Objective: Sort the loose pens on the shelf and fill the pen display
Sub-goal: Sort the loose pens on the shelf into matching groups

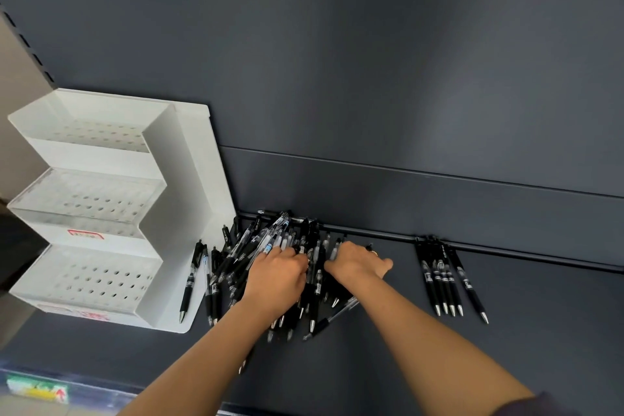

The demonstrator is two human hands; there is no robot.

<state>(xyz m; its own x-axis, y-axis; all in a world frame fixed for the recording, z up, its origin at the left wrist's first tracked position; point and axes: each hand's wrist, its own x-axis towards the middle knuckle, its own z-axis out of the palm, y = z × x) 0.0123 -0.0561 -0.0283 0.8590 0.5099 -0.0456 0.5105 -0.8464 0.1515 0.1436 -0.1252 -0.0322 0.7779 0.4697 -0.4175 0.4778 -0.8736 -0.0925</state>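
Dozens of pens: black and clear click pens lie in a loose pile (270,267) on the middle of the dark shelf (506,348), crossing one another, most with tips toward the viewer; the pile begins just beside the display
Left hand (277,277): back up, resting on the middle of the pile, fingers bent down among the pens; whether they grip any cannot be told
Right hand (354,263): back up, on the pile's right edge, close beside the left hand, fingers mostly hidden, one finger stretched out to the right; a grip cannot be told
Ring (374,253): on a finger of the right hand
Row (442,277): a few black pens lie side by side well to the right of the pile, tops at the rail, silver tips toward the viewer; the rightmost lies a little apart and slanted
Stray pen (190,280): black, lying against the display's lower right side, tip toward the viewer
Display (101,206): white, three stepped tiers, each dotted with round holes, standing at the shelf's left end against the back panel
Label (85,234): red and white, on the front of a step; writing too small to read
Rail (506,251): thin dark ridge along the back of the shelf
Back panel (371,61): plain dark grey, rising behind the shelf
Price strip (37,390): blurred, green and yellow, on the front edge at lower left
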